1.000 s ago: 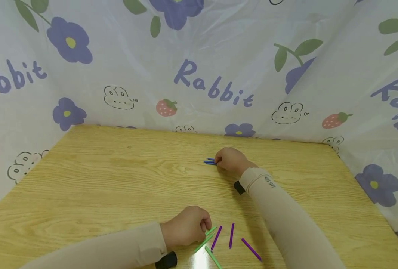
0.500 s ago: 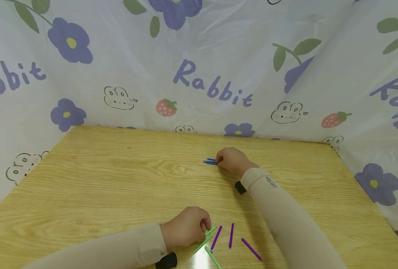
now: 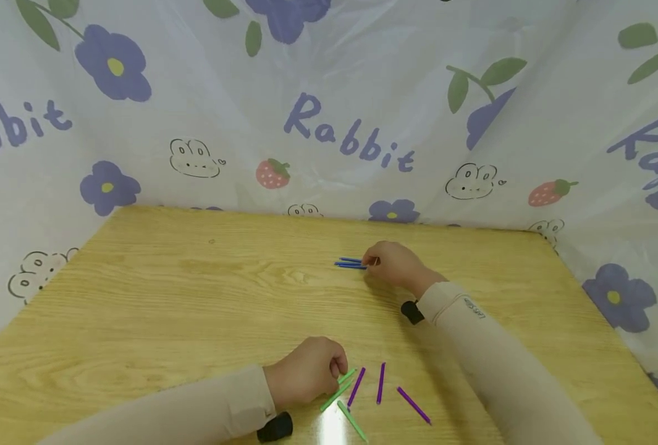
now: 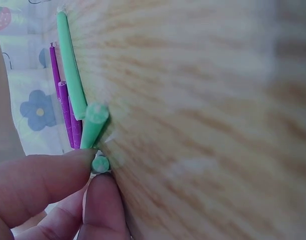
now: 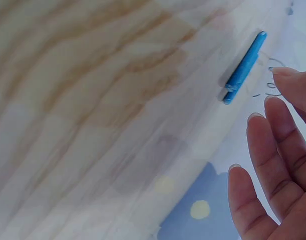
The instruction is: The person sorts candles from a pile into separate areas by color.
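Pinching a green stick [image 4: 100, 164] near one end between its fingertips, the left hand [image 3: 312, 371] holds it low at the table [image 3: 223, 296], while the right hand [image 3: 394, 262] has its fingers released and apart, with nothing between them. A second green stick [image 4: 96, 122] lies just beside the left fingertips, and a third [image 4: 71, 65] lies a little farther off. Three purple sticks [image 3: 381, 383] lie to the right of those same fingertips. Well beyond them, blue sticks [image 5: 244, 66] lie side by side just left of the right fingertips; whether a fingertip touches one is hard to tell. A light, square pinch suits the green stick best, since something so slim probably rolls easily; lifting it straight up would spare its neighbour a nudge. For the right fingers, a slow, upward parting should leave the blue bunch tidy rather than dragged askew.
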Motion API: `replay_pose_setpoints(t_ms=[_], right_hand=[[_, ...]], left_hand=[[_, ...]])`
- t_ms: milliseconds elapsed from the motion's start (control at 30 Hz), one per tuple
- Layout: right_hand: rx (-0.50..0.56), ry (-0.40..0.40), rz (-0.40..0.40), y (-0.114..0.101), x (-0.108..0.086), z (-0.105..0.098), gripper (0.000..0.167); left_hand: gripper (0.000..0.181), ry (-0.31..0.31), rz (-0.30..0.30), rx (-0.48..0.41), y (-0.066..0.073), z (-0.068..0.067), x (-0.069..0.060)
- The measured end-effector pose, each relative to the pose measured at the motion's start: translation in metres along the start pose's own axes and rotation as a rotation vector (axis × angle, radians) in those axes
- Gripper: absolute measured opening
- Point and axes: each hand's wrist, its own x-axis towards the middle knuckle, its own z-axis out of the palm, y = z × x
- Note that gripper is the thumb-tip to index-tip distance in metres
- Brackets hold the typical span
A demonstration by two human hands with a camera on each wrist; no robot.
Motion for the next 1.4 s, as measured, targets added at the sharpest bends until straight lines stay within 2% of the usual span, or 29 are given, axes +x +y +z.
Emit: replay_pose_setpoints(t_ms=[233,467,833,1167,1400], right_hand=[[-0.003,-0.004,-0.026,-0.004,-0.02,-0.007,0.018],[-0.004,-0.021,-0.032,-0.007,-0.039,-0.003,0.018],[-0.05,-0.013,-0.112,-0.014,-0.067,0.001,0.016],[0.014,-0.022,-0.121,-0.021,-0.088,0.009,0.015],[0.018,-0.03,-0.149,-0.023,-0.1,0.012,0.014]], left_hand=[[0.022,0.002,0.004,0.001,0.001,0.0,-0.002],[0.022,0.001,0.006,0.013,0.001,0.0,0.0],[0.023,0.006,-0.009,0.007,0.003,0.001,-0.001],[0.023,0.013,-0.009,0.006,0.003,0.001,-0.002],[0.022,0.008,-0.015,0.024,0.004,0.0,-0.002]])
